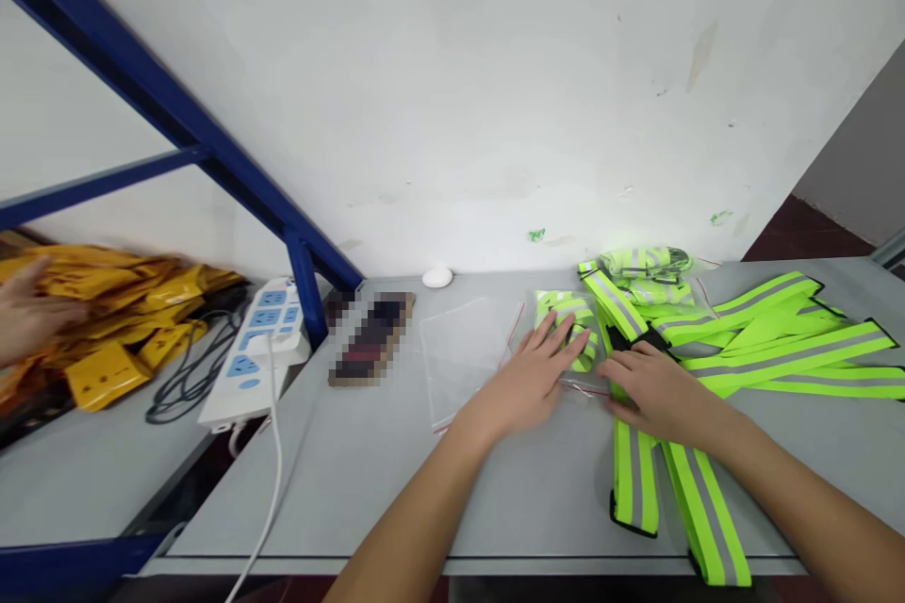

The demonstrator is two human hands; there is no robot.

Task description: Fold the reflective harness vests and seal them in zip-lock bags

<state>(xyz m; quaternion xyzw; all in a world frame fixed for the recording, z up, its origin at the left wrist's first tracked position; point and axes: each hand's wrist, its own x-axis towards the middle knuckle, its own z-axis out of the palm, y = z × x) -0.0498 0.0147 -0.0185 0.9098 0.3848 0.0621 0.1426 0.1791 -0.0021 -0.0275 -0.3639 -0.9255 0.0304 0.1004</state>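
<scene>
A clear zip bag [586,377] with a rolled yellow-green reflective strap [569,304] inside lies on the grey table. My left hand [534,377] rests flat on this bag, fingers spread over the roll. At the bag's right edge, by its red seal line, my right hand [647,391] has its fingers bent and closed around the edge. Loose reflective straps [784,349] with black ends are heaped under and beyond the right hand, two of them [707,509] running toward the front edge. Left of my left hand lies a flat clear zip bag [459,358].
Filled bags of rolled straps [647,273] are stacked near the wall. A blurred-out flat object [372,339] and a white oval object [437,277] lie further left. Past a blue frame [304,273] are a power strip [265,349], yellow packets [109,372] and another person's hand [35,316].
</scene>
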